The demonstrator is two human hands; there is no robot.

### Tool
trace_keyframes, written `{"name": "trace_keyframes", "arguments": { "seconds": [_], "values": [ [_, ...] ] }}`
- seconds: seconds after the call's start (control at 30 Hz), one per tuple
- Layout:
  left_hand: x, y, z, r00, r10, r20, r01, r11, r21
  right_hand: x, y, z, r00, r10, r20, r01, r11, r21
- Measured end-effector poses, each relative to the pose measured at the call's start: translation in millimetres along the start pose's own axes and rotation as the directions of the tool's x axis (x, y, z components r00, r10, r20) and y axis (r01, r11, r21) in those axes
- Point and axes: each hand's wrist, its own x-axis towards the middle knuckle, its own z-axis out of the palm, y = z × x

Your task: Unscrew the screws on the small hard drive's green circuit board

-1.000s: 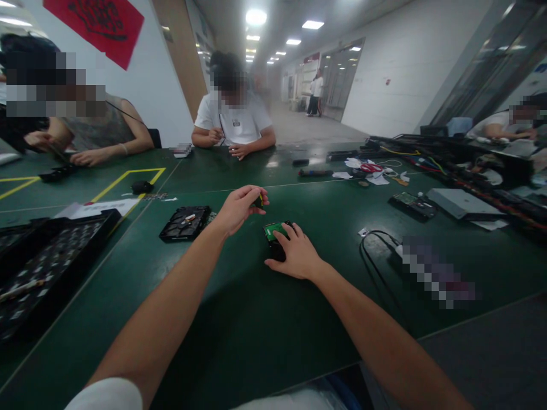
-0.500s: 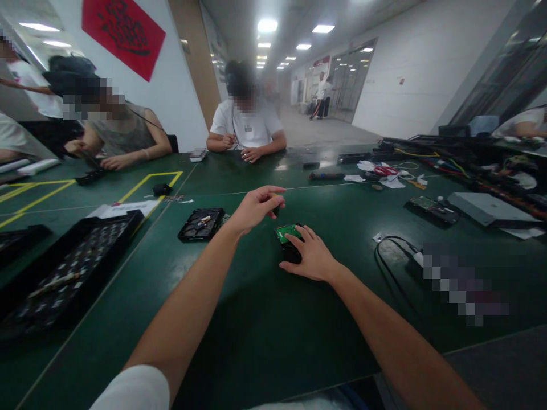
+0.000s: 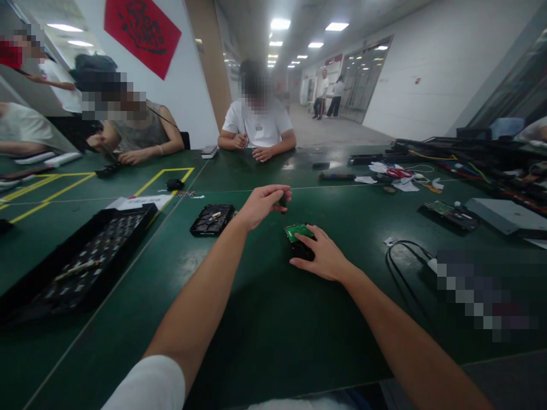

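Observation:
A small hard drive (image 3: 298, 231) with a green circuit board on top and a black body lies on the dark green table in front of me. My right hand (image 3: 323, 254) grips it from the right, thumb at the near side and fingers over the board's edge. Just beyond and to the left, my left hand (image 3: 267, 205) is held above the table. Its fingers are pinched together round a small dark piece (image 3: 282, 201), mostly hidden, whose kind I cannot make out. It is apart from the hard drive.
Left of my left arm sits a square black fan-like unit (image 3: 212, 220), then a long black tray (image 3: 141, 219) of small parts. On the right lie a cable (image 3: 391, 259), another drive-like unit (image 3: 448, 215) and a grey box (image 3: 506, 215). A co-worker (image 3: 258, 122) sits opposite.
The view has swung slightly left, so the scene sits further right. More of the dark piece shows between my left fingers. My right hand keeps its place on the hard drive.

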Motion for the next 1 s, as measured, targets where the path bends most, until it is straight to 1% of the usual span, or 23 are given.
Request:
{"name": "trace_keyframes", "arguments": {
  "seconds": [0.13, 0.23, 0.4, 0.47, 0.53, 0.6, 0.67, 0.73, 0.87, 1.0],
  "values": [
    [0.1, -0.9, 2.2, 0.998, 0.059, 0.018, -0.06, 0.997, 0.052, 0.1, -1.1, 2.2, 1.0, -0.011, -0.021, 0.01, 0.999, -0.031],
    [0.9, -3.4, 5.3, 0.997, 0.077, 0.017, -0.078, 0.995, 0.069, 0.0, -1.6, 2.2, 1.0, -0.016, -0.016, 0.015, 0.999, -0.051],
    [3.2, -8.4, 6.9, 0.994, 0.098, -0.044, -0.093, 0.99, 0.105, 0.5, -1.4, 1.9, 1.0, -0.018, -0.003, 0.018, 0.998, -0.064],
    [3.5, -9.7, 6.1, 0.994, 0.098, -0.046, -0.093, 0.99, 0.104, 0.4, -1.2, 2.3, 1.0, -0.012, -0.003, 0.012, 0.998, -0.063],
    [3.4, -10.5, 5.6, 0.997, 0.077, 0.005, -0.077, 0.995, 0.071, 0.0, -0.9, 2.8, 1.0, -0.004, 0.001, 0.004, 0.998, -0.062],
    [2.9, -11.2, 6.1, 0.995, 0.054, 0.087, -0.055, 0.998, 0.017, -0.4, -0.6, 3.0, 1.0, -0.004, 0.003, 0.004, 0.998, -0.061],
    [2.3, -12.0, 7.9, 0.989, 0.054, 0.14, -0.055, 0.998, -0.001, -0.6, -0.2, 3.2, 1.0, -0.007, 0.003, 0.007, 0.998, -0.061],
    [2.0, -12.6, 10.4, 0.988, 0.077, 0.138, -0.083, 0.996, 0.044, -0.6, 0.2, 3.5, 1.0, -0.007, 0.004, 0.007, 0.998, -0.06],
    [2.8, -13.2, 13.8, 0.986, 0.137, 0.092, -0.152, 0.971, 0.185, -0.7, 0.9, 4.3, 1.0, -0.01, -0.008, 0.01, 0.998, -0.055],
    [4.9, -13.0, 11.0, 0.98, 0.199, 0.018, -0.191, 0.907, 0.375, -1.6, 1.0, 4.2, 1.0, -0.004, -0.015, 0.003, 0.999, -0.041]
  ]
}}
